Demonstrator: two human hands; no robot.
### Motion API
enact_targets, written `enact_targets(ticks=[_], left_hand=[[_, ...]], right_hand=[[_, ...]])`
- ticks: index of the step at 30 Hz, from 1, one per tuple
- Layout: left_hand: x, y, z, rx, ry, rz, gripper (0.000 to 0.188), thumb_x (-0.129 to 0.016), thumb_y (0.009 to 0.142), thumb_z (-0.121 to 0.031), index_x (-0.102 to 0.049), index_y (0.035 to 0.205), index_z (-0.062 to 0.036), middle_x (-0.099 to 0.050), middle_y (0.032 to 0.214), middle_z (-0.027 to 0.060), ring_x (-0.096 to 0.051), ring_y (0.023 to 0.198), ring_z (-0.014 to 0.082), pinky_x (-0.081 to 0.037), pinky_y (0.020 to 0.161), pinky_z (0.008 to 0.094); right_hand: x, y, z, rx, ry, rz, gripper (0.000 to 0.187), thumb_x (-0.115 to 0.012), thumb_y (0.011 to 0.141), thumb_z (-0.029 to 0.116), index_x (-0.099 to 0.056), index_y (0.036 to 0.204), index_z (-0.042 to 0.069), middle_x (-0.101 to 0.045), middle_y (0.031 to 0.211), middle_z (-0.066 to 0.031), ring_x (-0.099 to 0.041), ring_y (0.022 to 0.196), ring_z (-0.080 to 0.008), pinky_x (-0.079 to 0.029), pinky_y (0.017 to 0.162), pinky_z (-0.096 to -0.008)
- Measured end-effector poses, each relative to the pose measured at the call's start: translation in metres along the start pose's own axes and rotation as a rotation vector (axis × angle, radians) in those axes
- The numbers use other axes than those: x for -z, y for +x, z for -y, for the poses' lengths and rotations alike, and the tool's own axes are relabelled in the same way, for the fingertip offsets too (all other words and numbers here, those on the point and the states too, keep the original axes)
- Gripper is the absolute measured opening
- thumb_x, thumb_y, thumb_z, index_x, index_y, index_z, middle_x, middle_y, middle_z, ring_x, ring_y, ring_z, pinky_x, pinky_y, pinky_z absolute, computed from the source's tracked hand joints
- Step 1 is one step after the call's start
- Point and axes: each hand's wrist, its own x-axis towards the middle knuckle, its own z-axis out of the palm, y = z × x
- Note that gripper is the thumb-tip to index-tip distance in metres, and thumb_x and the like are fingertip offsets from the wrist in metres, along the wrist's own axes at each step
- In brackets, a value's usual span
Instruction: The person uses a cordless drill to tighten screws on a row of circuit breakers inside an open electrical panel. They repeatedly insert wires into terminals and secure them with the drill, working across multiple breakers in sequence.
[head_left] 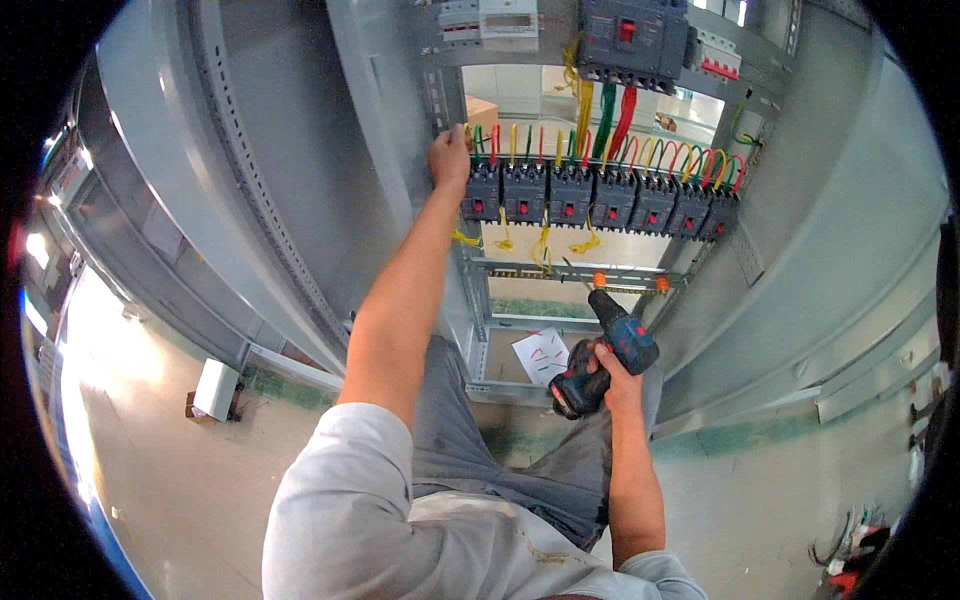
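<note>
My right hand (619, 382) is wrapped round the handle of a blue and black cordless drill (628, 338), which points up and away over my right thigh. Reaching far forward, my left hand (450, 162) is at the left end of a row of dark circuit breakers (568, 196). Its fingers are curled beside the first breaker's upper wires; what they grip, if anything, is hidden. Short red, green and yellow wires (690, 158) stand up from the breakers' tops. Above hangs a larger circuit breaker (632, 42) with thick yellow, green and red cables (607, 120).
Grey cabinet walls (385, 120) rise on both sides. Below the breakers runs a crossbar with orange insulators (662, 284). Yellow strands (541, 248) dangle there. A marked paper sheet (541, 355) lies low inside the frame. A white box (215, 389) stands on the floor at left.
</note>
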Motion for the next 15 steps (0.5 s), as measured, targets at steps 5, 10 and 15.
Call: enact_targets(ticks=[5,10,15], left_hand=[[0.013,-0.009,0.031,-0.036,-0.383,0.172,0.028,-0.069,0.098,-0.02,-0.069,0.116,0.0018,-0.074,0.105,0.0071,-0.067,0.097,0.0146,-0.05,0.088,0.0289],[0.01,-0.008,0.035,-0.001,-0.508,0.181,0.026,-0.073,0.094,-0.014,-0.069,0.115,0.0009,-0.074,0.106,0.0074,-0.068,0.095,0.0135,-0.051,0.087,0.0282],[0.008,-0.012,0.032,0.029,-0.472,0.206,0.025,-0.075,0.092,-0.013,-0.069,0.113,0.0009,-0.074,0.106,0.0083,-0.067,0.096,0.0133,-0.051,0.086,0.0283]], right_hand=[[-0.017,0.003,-0.009,-0.015,-0.045,0.002,0.015,-0.076,0.087,0.004,-0.068,0.098,0.001,-0.067,0.083,-0.0065,-0.062,0.066,-0.0173,-0.049,0.063,-0.0322],[-0.021,0.006,-0.02,-0.019,-0.087,0.009,0.015,-0.076,0.086,0.003,-0.068,0.099,0.002,-0.068,0.084,-0.0061,-0.063,0.066,-0.0173,-0.05,0.063,-0.0326],[-0.02,0.005,-0.025,-0.039,-0.142,-0.017,0.017,-0.078,0.086,0.004,-0.069,0.1,0.002,-0.068,0.084,-0.0053,-0.063,0.066,-0.0169,-0.05,0.063,-0.033]])
